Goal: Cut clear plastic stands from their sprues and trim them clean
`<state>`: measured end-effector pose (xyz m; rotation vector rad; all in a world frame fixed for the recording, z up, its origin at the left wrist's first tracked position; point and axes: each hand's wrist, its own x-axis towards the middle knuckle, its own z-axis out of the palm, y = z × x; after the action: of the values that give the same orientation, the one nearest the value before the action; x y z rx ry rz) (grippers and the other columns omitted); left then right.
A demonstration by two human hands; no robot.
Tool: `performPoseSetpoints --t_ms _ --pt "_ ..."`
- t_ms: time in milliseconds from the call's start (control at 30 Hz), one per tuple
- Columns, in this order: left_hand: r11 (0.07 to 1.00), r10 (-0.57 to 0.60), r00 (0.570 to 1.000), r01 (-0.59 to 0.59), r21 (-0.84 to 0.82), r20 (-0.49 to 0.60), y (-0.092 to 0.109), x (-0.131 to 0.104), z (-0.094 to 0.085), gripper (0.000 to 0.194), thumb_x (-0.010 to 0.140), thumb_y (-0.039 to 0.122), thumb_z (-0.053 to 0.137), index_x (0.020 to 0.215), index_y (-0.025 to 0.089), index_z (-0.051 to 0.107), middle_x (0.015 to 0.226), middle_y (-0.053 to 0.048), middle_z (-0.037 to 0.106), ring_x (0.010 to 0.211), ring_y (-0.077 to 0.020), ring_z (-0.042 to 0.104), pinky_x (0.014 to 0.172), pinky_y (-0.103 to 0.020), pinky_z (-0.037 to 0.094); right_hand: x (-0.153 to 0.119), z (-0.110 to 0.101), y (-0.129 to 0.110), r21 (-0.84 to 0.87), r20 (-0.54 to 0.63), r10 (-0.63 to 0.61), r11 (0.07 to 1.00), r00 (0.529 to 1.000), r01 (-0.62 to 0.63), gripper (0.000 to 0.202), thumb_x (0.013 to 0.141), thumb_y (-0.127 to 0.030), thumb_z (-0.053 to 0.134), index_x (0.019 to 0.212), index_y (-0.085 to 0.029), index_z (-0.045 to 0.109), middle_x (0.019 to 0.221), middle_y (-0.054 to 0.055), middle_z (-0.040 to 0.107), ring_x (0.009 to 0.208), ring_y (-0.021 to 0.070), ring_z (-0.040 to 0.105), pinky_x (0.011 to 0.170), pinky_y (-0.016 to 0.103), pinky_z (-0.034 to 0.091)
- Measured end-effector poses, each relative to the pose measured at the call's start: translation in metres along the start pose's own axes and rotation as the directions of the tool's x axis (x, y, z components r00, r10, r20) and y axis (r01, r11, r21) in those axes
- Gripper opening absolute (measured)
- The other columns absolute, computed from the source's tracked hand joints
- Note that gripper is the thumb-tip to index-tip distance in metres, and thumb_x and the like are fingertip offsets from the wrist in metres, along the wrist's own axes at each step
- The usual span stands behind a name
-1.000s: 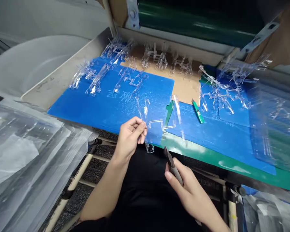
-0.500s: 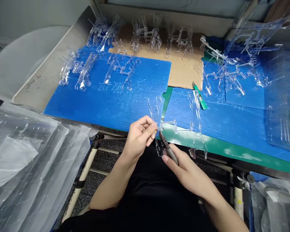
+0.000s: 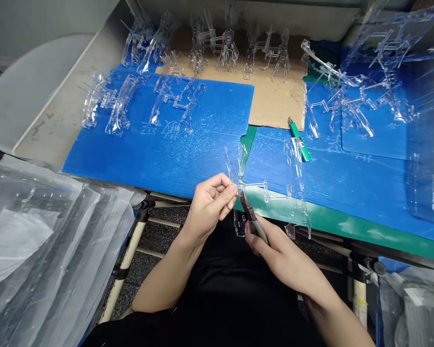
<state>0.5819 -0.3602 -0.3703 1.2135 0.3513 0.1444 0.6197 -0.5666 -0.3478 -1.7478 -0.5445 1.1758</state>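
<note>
My left hand [image 3: 215,200] pinches the left side of a clear plastic moulding [image 3: 294,178], two long shaped parts joined by a thin stepped runner. This moulding lies over the table's front edge, its lower ends jutting out above my lap. In my right hand [image 3: 275,246] is a pair of nippers [image 3: 253,219] with grey grips. Their dark jaws point up and touch or nearly touch the left part beside my left fingertips. Whether the jaws are closed on the plastic is too fine to tell.
Blue sheets [image 3: 123,159] and brown cardboard [image 3: 275,103] cover a green tabletop [image 3: 347,224]. A green utility knife [image 3: 300,140] lies beyond the moulding. More clear mouldings [image 3: 119,103] sit at left, back and right. Wrapped stacks [image 3: 39,250] stand at the lower left.
The view has shifted slightly. Both hands keep their grip on the moulding and nippers; the right fingers have curled a little closer round the grips.
</note>
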Motion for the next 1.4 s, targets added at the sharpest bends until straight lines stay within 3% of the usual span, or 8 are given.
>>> performPoseSetpoints --t_ms 433,800,1000,1100,1167,1233,1300,1400 --pt "0.994 -0.069 0.998 0.070 0.079 -0.009 0.002 0.004 0.004 0.043 0.098 0.051 0.084 0.080 0.019 0.061 0.060 0.004 0.056 0.040 -0.0040 0.034 0.039 -0.019 0.026 0.004 0.002 0.013 0.246 0.081 -0.012 0.969 0.997 -0.009 0.011 0.109 -0.025 0.047 0.099 -0.025 0.050 0.085 -0.002 0.054 0.074 0.0156 0.048 0.067 0.029 0.045" --pt "0.972 -0.053 0.997 0.037 0.232 0.062 0.013 0.052 0.010 0.048 0.092 0.055 0.088 0.076 0.018 0.061 0.058 0.003 0.058 0.039 -0.0044 0.039 0.041 -0.020 0.027 0.034 -0.016 0.015 0.610 0.105 -0.025 0.791 0.994 -0.045 0.030 0.107 -0.047 0.062 0.094 -0.025 0.047 0.071 -0.008 0.042 0.057 0.0099 0.034 0.053 0.023 0.031" --pt "0.715 -0.166 0.986 0.145 0.684 -0.035 0.033 0.111 -0.032 0.049 0.084 0.057 0.093 0.078 0.018 0.064 0.055 0.001 0.060 0.038 -0.0102 0.046 0.041 -0.023 0.031 0.031 -0.017 0.030 0.718 0.055 -0.060 0.696 0.997 0.002 0.040 0.105 -0.054 0.067 0.090 -0.024 0.044 0.072 -0.009 0.042 0.057 0.0083 0.031 0.052 0.023 0.026" --pt "0.449 0.053 0.998 0.000 0.893 -0.027 0.050 0.127 -0.036 0.040 0.087 0.044 0.092 0.107 0.020 0.067 0.062 0.003 0.065 0.049 -0.0150 0.057 0.051 -0.026 0.040 0.006 -0.016 0.043 0.693 0.060 -0.058 0.721 0.997 0.000 0.042 0.106 -0.057 0.068 0.092 -0.023 0.047 0.076 -0.007 0.044 0.062 0.0097 0.036 0.056 0.024 0.031" --pt "0.189 0.225 0.954 -0.242 0.952 0.198 0.065 0.136 -0.015 0.037 0.091 0.037 0.090 0.117 0.022 0.068 0.073 0.002 0.071 0.063 -0.0175 0.065 0.064 -0.028 0.044 -0.011 -0.016 0.050 0.678 0.053 -0.058 0.735 0.997 0.007 0.043 0.107 -0.059 0.066 0.092 -0.023 0.046 0.077 -0.006 0.044 0.065 0.0102 0.036 0.058 0.025 0.032" --pt "-0.019 0.148 0.846 -0.516 0.857 0.513 0.076 0.147 0.024 0.025 0.098 0.036 0.084 0.117 0.023 0.073 0.086 -0.002 0.077 0.079 -0.0203 0.071 0.072 -0.030 0.045 -0.025 -0.016 0.054 0.672 0.031 -0.066 0.740 0.997 0.028 0.045 0.109 -0.060 0.064 0.091 -0.023 0.046 0.078 -0.006 0.043 0.065 0.0105 0.036 0.058 0.026 0.032" --pt "-0.065 -0.094 0.681 -0.732 0.678 0.726 0.079 0.160 0.072 0.018 0.102 0.033 0.078 0.118 0.025 0.078 0.099 -0.004 0.081 0.089 -0.0223 0.074 0.074 -0.031 0.043 -0.035 -0.016 0.056 0.661 0.004 -0.070 0.749 0.998 0.050 0.045 0.110 -0.060 0.063 0.092 -0.023 0.046 0.078 -0.006 0.043 0.066 0.0107 0.036 0.059 0.027 0.033" --pt "-0.024 -0.414 0.475 -0.858 0.513 0.776 0.070 0.177 0.136 0.017 0.096 0.022 0.081 0.112 0.026 0.082 0.105 -0.005 0.082 0.090 -0.0231 0.074 0.071 -0.031 0.040 -0.046 -0.016 0.057 0.664 -0.019 -0.078 0.744 0.997 0.071 0.043 0.111 -0.059 0.062 0.094 -0.023 0.047 0.080 -0.005 0.042 0.067 0.0110 0.036 0.060 0.027 0.033"
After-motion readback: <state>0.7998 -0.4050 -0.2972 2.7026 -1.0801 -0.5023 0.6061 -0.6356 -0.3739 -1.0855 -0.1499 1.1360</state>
